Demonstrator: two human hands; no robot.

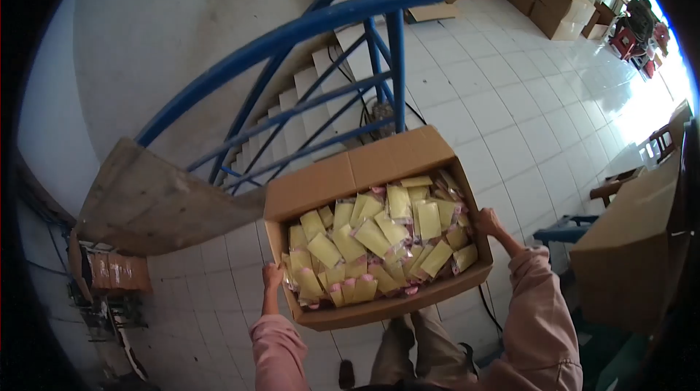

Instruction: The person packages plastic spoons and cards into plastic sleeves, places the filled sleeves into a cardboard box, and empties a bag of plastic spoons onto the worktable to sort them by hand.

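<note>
Cardboard box (394, 159), open-topped, full of yellow-faced pkts (372, 236), held at person's front, nr blue railing (396, 70). L hand (273, 276) & R hand (488, 222) grip opp. ends, fingers partly hidden. Risk: rail knock or uneven hold cd tilt box, spill top pkts. No brand, label or writing legible.

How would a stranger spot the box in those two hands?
Find the blue railing; just below it in the picture is an open cardboard box. The left hand and right hand hold its two ends, and unlike the cartons at upper right, it shows yellow packets inside.
</note>
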